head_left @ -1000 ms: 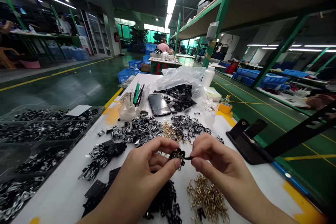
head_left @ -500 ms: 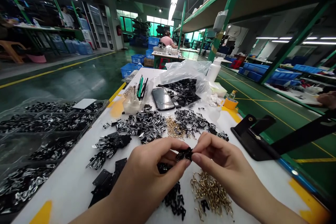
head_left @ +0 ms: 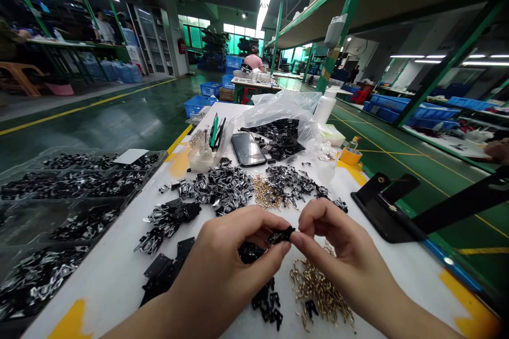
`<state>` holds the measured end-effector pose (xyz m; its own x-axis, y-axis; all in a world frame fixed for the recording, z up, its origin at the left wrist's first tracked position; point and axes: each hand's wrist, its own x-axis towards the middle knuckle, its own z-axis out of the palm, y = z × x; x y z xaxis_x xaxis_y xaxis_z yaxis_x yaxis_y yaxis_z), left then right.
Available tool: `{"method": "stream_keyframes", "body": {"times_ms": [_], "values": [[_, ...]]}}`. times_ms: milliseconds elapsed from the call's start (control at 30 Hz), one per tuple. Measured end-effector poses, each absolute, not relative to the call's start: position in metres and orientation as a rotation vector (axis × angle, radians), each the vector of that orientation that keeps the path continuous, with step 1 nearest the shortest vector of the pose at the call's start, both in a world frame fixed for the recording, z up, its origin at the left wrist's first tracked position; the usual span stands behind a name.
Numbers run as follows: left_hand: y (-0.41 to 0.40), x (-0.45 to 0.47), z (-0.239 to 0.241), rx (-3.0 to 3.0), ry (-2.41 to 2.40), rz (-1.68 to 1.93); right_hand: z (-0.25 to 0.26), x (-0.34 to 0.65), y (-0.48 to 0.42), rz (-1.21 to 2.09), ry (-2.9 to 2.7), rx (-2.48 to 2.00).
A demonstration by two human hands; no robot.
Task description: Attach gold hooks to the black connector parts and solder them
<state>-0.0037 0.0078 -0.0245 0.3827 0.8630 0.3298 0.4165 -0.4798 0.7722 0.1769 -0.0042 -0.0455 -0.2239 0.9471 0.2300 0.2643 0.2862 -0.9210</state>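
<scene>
The left hand [head_left: 234, 254] pinches a small black metal piece [head_left: 280, 235] between thumb and forefinger, above the white table [head_left: 119, 265]. The right hand [head_left: 345, 251] has its thumb at the piece's right end; whether that grip is closed on it, I cannot tell. The left hand and forearm hide part of the flat black plates [head_left: 159, 267] and the small black brackets [head_left: 267, 304], while the right hand covers some of the gold hooks [head_left: 318, 291]. Beyond lie silvery-black clips [head_left: 226, 188] and a dark-screened phone [head_left: 248, 149], beside black parts partly covered by a clear plastic bag [head_left: 274, 106]. A white bottle [head_left: 326, 107] and an orange tape roll [head_left: 350, 157] stand to the right, with a black metal fixture [head_left: 382, 217] nearer. A compartmented tray [head_left: 40, 225] of parts sits at left. Marks on the red extinguisher [head_left: 182, 46] are too small to read.
</scene>
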Motion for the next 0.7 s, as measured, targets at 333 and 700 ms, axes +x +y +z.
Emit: {"method": "stream_keyframes", "body": {"times_ms": [333,700], "values": [[0.007,-0.002,-0.017,1.737,1.069,0.872,-0.044,0.178,-0.006,0.988,-1.732,-1.076],[0.004,-0.002,-0.020,1.750,1.061,0.890,-0.035,0.176,-0.007,1.176,-1.688,-1.121]]}}
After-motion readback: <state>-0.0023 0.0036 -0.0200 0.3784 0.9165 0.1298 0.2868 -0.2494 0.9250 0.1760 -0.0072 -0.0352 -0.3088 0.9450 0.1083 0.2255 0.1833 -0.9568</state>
